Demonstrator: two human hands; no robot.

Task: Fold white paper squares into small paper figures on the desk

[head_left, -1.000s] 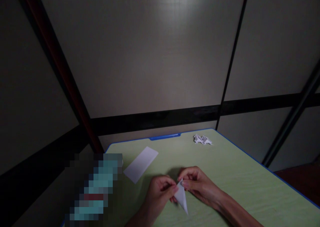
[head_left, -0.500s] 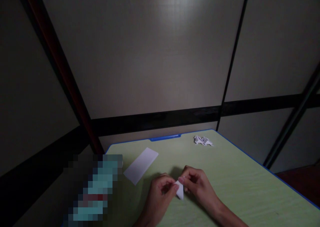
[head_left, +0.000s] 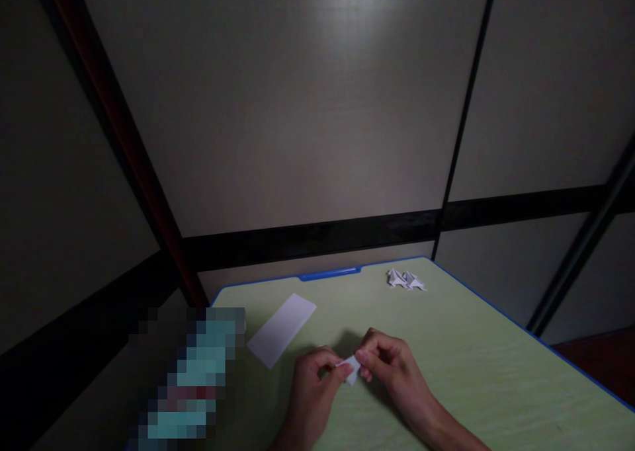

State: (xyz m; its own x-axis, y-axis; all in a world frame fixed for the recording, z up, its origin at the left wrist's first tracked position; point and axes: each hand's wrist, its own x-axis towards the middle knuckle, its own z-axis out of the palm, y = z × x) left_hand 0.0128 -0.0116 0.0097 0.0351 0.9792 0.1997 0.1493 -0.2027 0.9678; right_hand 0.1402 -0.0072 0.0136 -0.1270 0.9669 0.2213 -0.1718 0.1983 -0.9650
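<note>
A small piece of folded white paper (head_left: 352,371) is held between my two hands, just above the green table (head_left: 476,365). My left hand (head_left: 317,378) pinches its left side, thumb on top. On the other side, my right hand (head_left: 388,362) grips the paper's right edge between thumb and fingers. The fingertips cover much of the paper, so its full shape is hidden. A flat white paper strip (head_left: 282,330) lies beyond my left hand. Two folded white paper figures (head_left: 405,280) sit side by side near the far right corner of the table.
A blue handle-like piece (head_left: 330,274) is set in the table's far edge, which has a blue rim. Behind it rise pale cabinet panels (head_left: 312,120) with a dark band. A pixelated teal patch (head_left: 198,371) covers the left side of the table.
The folded paper has turned in my fingers; its point no longer hangs down toward me and less of it shows. Both hands stay in nearly the same place.
</note>
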